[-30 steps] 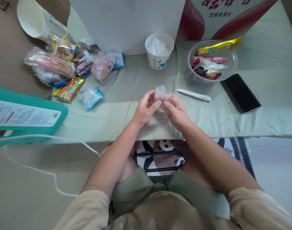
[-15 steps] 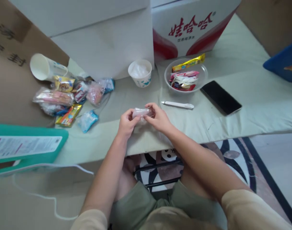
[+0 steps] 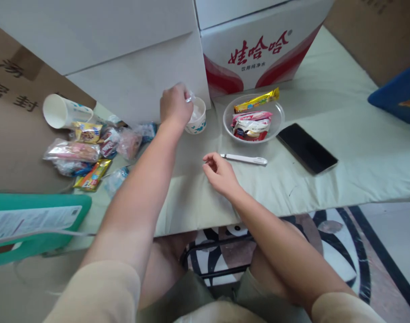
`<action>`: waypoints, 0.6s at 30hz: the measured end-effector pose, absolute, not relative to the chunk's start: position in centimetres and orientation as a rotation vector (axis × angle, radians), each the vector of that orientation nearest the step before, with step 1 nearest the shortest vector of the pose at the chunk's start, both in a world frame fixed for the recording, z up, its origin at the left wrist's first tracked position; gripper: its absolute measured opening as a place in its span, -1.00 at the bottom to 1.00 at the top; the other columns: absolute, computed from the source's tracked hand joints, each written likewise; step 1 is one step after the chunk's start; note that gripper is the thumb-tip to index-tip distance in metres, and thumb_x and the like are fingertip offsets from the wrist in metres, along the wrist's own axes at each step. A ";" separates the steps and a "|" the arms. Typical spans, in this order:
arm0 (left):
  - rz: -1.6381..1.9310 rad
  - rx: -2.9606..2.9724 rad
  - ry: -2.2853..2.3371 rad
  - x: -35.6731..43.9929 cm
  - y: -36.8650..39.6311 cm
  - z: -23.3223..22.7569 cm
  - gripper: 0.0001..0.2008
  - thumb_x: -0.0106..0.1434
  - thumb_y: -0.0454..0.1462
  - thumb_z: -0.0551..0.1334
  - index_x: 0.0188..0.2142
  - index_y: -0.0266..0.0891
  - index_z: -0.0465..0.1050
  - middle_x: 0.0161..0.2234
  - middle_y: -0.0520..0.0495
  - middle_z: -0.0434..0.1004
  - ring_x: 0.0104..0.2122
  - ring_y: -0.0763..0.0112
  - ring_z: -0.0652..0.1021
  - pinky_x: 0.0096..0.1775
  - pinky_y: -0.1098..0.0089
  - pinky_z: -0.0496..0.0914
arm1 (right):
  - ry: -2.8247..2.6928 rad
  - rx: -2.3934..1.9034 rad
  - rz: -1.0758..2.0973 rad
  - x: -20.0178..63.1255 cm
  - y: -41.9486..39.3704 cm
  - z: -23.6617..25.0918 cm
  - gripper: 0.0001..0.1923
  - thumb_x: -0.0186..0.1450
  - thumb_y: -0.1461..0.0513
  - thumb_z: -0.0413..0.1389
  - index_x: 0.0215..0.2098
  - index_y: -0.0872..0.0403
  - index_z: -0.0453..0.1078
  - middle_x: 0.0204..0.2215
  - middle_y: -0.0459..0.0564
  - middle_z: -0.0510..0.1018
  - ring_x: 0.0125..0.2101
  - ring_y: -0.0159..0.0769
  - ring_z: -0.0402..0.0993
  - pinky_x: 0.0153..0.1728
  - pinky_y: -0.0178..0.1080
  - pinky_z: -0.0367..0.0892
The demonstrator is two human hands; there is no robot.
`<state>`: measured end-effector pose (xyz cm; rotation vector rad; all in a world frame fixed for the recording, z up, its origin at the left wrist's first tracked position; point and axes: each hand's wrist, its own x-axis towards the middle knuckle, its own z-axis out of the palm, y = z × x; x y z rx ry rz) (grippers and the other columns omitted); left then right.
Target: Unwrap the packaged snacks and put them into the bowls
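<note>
Nearest, the right hand point(image 3: 221, 174) rests on the pale green padded cloth point(image 3: 325, 188), fingers loosely curled and holding nothing. Just beyond its fingertips lies a slim white pen-shaped tool point(image 3: 244, 159). Farther out, the left hand point(image 3: 174, 106) is closed around a crumpled piece of clear, shiny plastic wrapper point(image 3: 190, 96), pinched right over the rim of a small white paper cup point(image 3: 196, 117) with teal marks, which holds more crinkled plastic. To the right sit a round clear plastic bowl point(image 3: 278, 117) of glossy snack packets and a flat black phone point(image 3: 307, 148). Left of the cup lies a heap of wrapped snacks point(image 3: 90, 146). Half a second ago both hands held the wrapper together near the table edge; now they are well apart.
</note>
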<state>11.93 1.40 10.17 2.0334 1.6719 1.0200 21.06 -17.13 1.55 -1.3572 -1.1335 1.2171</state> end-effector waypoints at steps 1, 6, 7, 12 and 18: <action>0.864 2.032 1.699 12.5 2.8 10.1 -0.65 -0.03 -0.59 0.34 -0.58 -0.17 0.27 -0.54 0.05 0.29 -0.09 0.21 0.54 0.09 0.23 0.35 | -1.155 -1.358 1.210 21.1 -17.1 1.6 -0.83 0.24 0.14 0.06 -0.21 0.00 0.35 -0.42 -0.13 0.51 -0.39 -0.31 0.44 -0.28 -0.20 0.29; 0.124 1.717 1.671 13.5 6.5 9.7 -0.86 0.08 -0.47 0.35 -0.55 -0.32 0.48 -0.56 -0.03 0.49 -0.32 0.25 0.63 -0.16 0.20 0.52 | -1.243 -1.382 1.198 21.7 -16.9 2.0 -0.89 0.26 0.16 0.06 -0.28 0.00 0.37 -0.42 -0.11 0.54 -0.39 -0.30 0.44 -0.26 -0.20 0.28; 0.056 1.708 1.636 13.5 6.8 9.5 -0.91 0.08 -0.46 0.35 -0.51 -0.32 0.52 -0.55 -0.06 0.53 -0.35 0.26 0.63 -0.22 0.24 0.52 | -1.252 -1.387 1.203 21.7 -16.8 2.1 -0.90 0.26 0.17 0.06 -0.29 0.00 0.37 -0.42 -0.11 0.55 -0.39 -0.30 0.44 -0.27 -0.21 0.27; -0.045 1.970 1.681 14.7 7.6 7.6 -0.77 -0.12 -0.59 0.35 -0.65 -0.29 0.44 -0.66 0.02 0.37 -0.20 0.09 0.65 -0.11 0.21 0.50 | -1.264 -1.378 1.222 21.6 -16.2 2.3 -0.92 0.27 0.19 0.05 -0.32 -0.01 0.38 -0.45 -0.13 0.54 -0.41 -0.31 0.43 -0.31 -0.22 0.25; 0.341 1.989 1.754 14.1 5.0 8.6 -0.81 0.06 -0.46 0.36 -0.57 -0.29 0.41 -0.56 0.08 0.37 -0.21 0.33 0.56 -0.09 0.36 0.34 | -1.231 -1.337 1.204 21.7 -16.1 2.6 -0.93 0.27 0.22 0.06 -0.34 0.01 0.38 -0.50 -0.16 0.49 -0.45 -0.34 0.38 -0.30 -0.22 0.26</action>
